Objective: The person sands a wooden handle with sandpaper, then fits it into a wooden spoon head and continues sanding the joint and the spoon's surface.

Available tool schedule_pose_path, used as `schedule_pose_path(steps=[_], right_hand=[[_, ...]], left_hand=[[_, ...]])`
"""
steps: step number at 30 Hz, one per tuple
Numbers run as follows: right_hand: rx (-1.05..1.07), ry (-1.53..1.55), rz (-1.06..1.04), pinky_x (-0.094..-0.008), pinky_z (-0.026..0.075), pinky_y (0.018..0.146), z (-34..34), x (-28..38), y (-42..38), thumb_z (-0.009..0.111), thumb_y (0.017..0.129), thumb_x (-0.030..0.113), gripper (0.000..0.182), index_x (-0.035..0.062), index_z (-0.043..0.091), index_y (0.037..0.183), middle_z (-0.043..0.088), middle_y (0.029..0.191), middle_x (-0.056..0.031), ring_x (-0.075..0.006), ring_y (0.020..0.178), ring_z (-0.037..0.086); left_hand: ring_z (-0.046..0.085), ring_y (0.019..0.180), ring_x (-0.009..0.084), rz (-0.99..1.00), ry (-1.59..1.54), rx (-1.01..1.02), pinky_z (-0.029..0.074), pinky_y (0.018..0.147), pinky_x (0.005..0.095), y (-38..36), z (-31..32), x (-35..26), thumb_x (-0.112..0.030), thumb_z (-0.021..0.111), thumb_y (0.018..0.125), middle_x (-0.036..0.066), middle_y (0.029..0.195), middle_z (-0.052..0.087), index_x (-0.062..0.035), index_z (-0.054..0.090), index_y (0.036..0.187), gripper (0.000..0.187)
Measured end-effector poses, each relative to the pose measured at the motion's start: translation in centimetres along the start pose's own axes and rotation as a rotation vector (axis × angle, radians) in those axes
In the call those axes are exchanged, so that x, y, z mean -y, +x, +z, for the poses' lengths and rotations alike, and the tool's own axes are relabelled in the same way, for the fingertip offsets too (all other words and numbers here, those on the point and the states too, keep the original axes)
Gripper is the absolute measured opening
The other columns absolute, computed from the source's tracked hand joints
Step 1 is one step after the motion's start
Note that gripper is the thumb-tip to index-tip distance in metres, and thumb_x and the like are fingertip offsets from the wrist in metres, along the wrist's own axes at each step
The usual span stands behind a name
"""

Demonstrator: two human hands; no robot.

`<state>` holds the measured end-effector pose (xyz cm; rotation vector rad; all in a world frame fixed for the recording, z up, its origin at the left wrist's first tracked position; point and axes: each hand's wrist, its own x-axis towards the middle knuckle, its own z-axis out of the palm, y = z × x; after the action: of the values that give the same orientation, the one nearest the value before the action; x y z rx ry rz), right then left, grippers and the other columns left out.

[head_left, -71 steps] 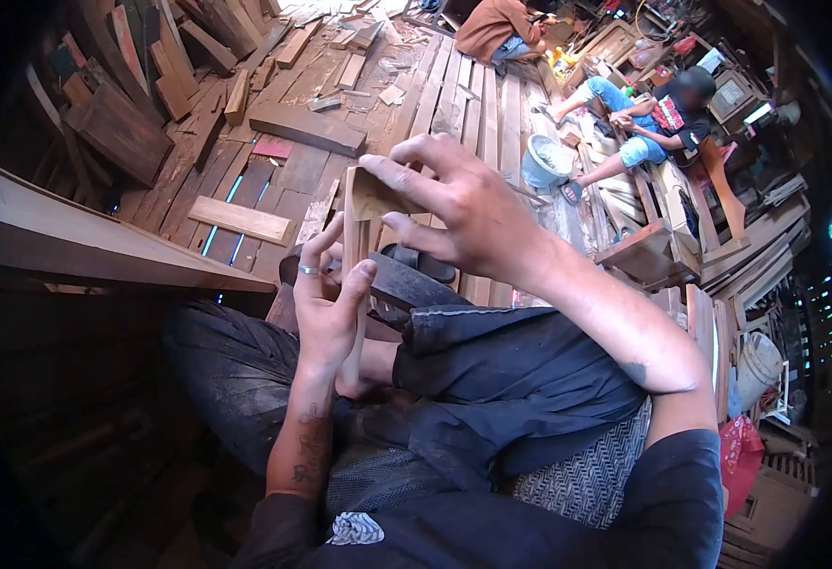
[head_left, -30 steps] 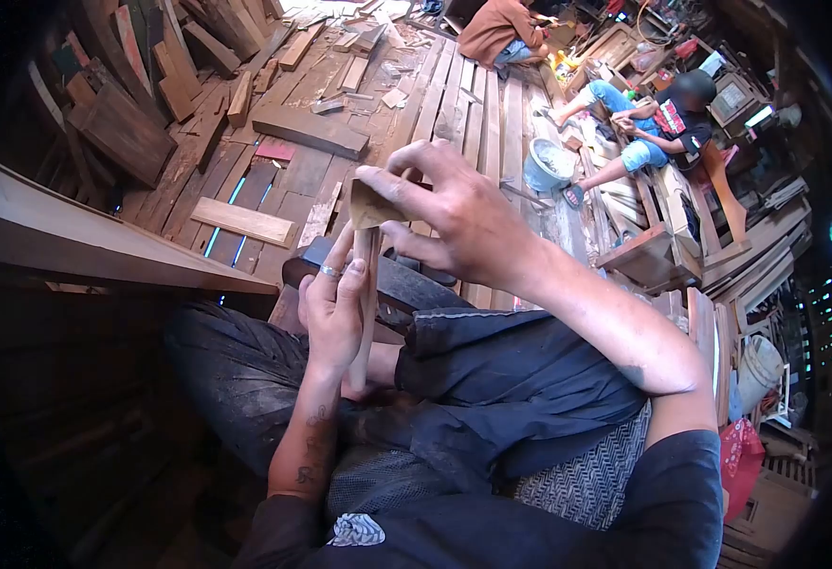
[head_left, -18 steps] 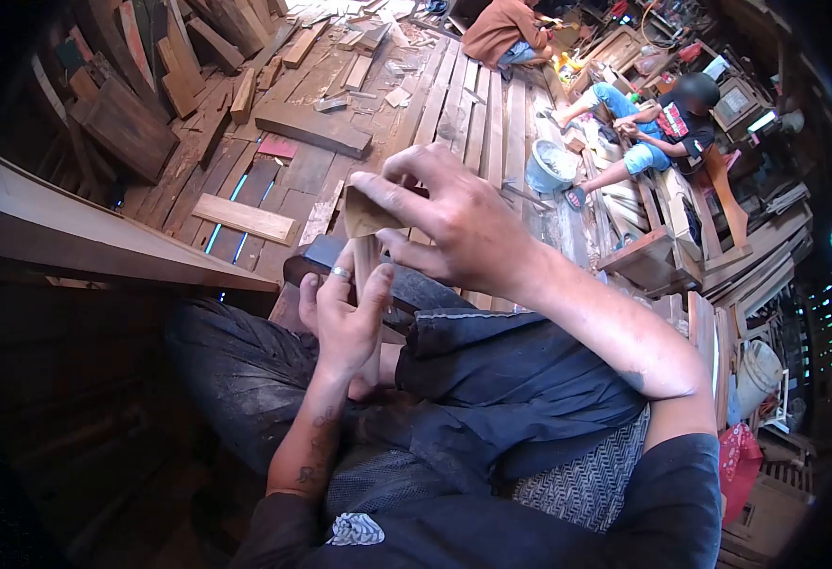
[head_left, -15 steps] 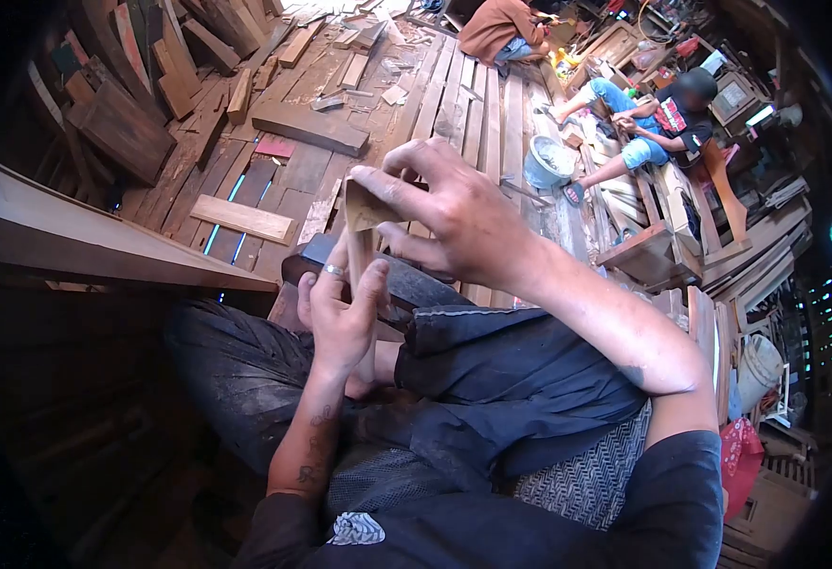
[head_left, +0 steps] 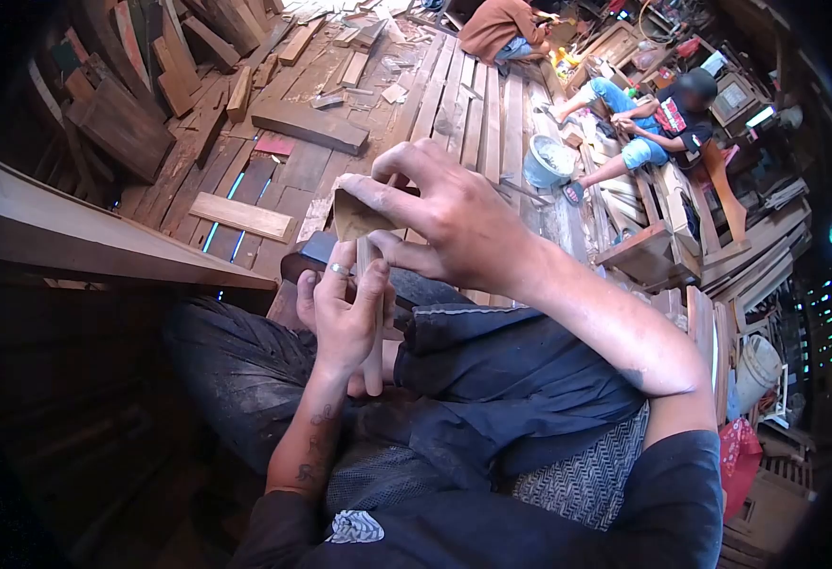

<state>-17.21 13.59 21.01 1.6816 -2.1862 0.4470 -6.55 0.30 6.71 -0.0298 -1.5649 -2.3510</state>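
My left hand [head_left: 345, 322], with a ring on one finger, grips a slim wooden stick [head_left: 373, 365] upright in front of my lap. The stick's lower end shows below the thumb. Around the top of the stick, my right hand [head_left: 458, 223] pinches a folded brown sheet that looks like sandpaper [head_left: 354, 218]. The sheet covers the stick's upper end, so that end is hidden. Both hands are close together, the right one above the left.
A dark block [head_left: 316, 248] lies just beyond my left hand. Planks and offcuts, including a thick board [head_left: 310, 127], lie on the plank floor. A person [head_left: 662, 119] sits at the right near a bucket [head_left: 549, 159]; another person [head_left: 501, 33] crouches farther back.
The stick's lower end now shows more plainly below my left hand. The folded sheet has shifted slightly left and turned a little, with my right hand still holding it.
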Motion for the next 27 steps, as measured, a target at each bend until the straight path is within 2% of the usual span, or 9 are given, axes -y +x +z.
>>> schedule_pose_path(steps=[7,8,11,12,15,16,20,24,27], right_hand=[[-0.025,0.049,0.032,-0.0416,0.058,0.09,0.2,-0.1,-0.2,0.079,0.089,0.02,0.059,0.0075,0.065,0.145,0.062,0.118,-0.0135,-0.0297,0.106,0.064],[-0.038,0.032,-0.003,-0.0409,0.059,0.09,-0.1,0.2,0.1,0.08,0.088,0.018,0.059,0.0074,0.065,0.145,0.062,0.117,-0.0133,-0.0292,0.105,0.064],[-0.058,-0.011,0.018,-0.0411,0.059,0.09,0.2,-1.0,-0.3,0.081,0.087,0.015,0.06,0.0073,0.066,0.144,0.063,0.117,-0.013,-0.0291,0.104,0.064],[-0.052,-0.026,0.028,-0.0404,0.059,0.089,-0.1,-1.4,-0.4,0.082,0.086,0.014,0.06,0.0083,0.066,0.144,0.063,0.117,-0.0123,-0.0281,0.104,0.064],[-0.031,-0.004,-0.021,-0.0387,0.064,0.086,0.4,-0.6,-0.2,0.08,0.089,0.017,0.055,0.0053,0.065,0.141,0.063,0.116,-0.012,-0.0279,0.109,0.064],[-0.002,0.009,-0.015,-0.0394,0.06,0.088,-0.3,0.2,0.2,0.08,0.086,0.014,0.06,0.0098,0.066,0.145,0.063,0.116,-0.0114,-0.0271,0.105,0.064],[-0.034,0.003,-0.008,-0.0396,0.061,0.086,-0.1,-1.5,-0.3,0.08,0.086,0.012,0.062,0.0091,0.065,0.146,0.062,0.114,-0.0119,-0.0281,0.104,0.064],[-0.031,0.084,-0.011,-0.0397,0.061,0.088,0.3,-0.9,-0.2,0.078,0.088,0.015,0.06,0.0084,0.066,0.146,0.062,0.116,-0.0141,-0.0289,0.106,0.065],[-0.047,0.086,-0.066,-0.0399,0.061,0.089,0.6,-1.2,-0.2,0.078,0.088,0.015,0.059,0.008,0.066,0.145,0.061,0.118,-0.0149,-0.0292,0.106,0.065]], left_hand=[[0.054,0.051,0.0073,-0.063,-0.018,-0.023,0.042,0.046,0.023,0.1,0.3,-0.9,-0.024,0.053,0.115,-0.001,0.066,0.056,-0.003,0.057,0.145,0.038],[0.052,0.05,0.0073,-0.034,-0.073,0.034,0.042,0.047,0.0227,-0.1,0.3,0.0,-0.024,0.054,0.115,-0.001,0.067,0.057,-0.0034,0.056,0.149,0.04],[0.052,0.051,0.0076,-0.06,0.012,-0.062,0.041,0.048,0.022,0.2,-0.3,-0.9,-0.022,0.056,0.113,0.0,0.076,0.061,-0.0032,0.054,0.152,0.043],[0.052,0.054,0.0082,-0.03,-0.002,-0.083,0.04,0.046,0.0229,0.3,-0.2,-1.6,-0.025,0.052,0.115,0.002,0.071,0.056,0.0033,0.057,0.135,0.035],[0.053,0.056,0.0079,-0.014,0.087,-0.062,0.042,0.048,0.0229,0.2,0.0,-0.9,-0.025,0.053,0.115,0.002,0.073,0.057,0.0041,0.054,0.147,0.044],[0.057,0.054,0.0061,-0.029,-0.061,-0.002,0.047,0.049,0.0228,0.1,-0.3,0.0,-0.022,0.057,0.113,0.003,0.086,0.068,-0.0018,0.058,0.151,0.044],[0.057,0.056,0.0065,0.025,-0.069,-0.102,0.047,0.051,0.022,0.5,-0.2,-1.4,-0.021,0.056,0.113,0.006,0.089,0.068,0.0009,0.053,0.155,0.048],[0.058,0.056,0.0066,-0.009,-0.127,-0.069,0.046,0.05,0.0222,0.2,0.1,-0.5,-0.022,0.054,0.114,0.006,0.091,0.069,0.0007,0.054,0.155,0.046],[0.057,0.055,0.0065,-0.014,0.009,-0.037,0.045,0.05,0.0216,0.1,-0.6,-0.4,-0.023,0.054,0.114,0.005,0.09,0.068,0.0009,0.053,0.155,0.047]])
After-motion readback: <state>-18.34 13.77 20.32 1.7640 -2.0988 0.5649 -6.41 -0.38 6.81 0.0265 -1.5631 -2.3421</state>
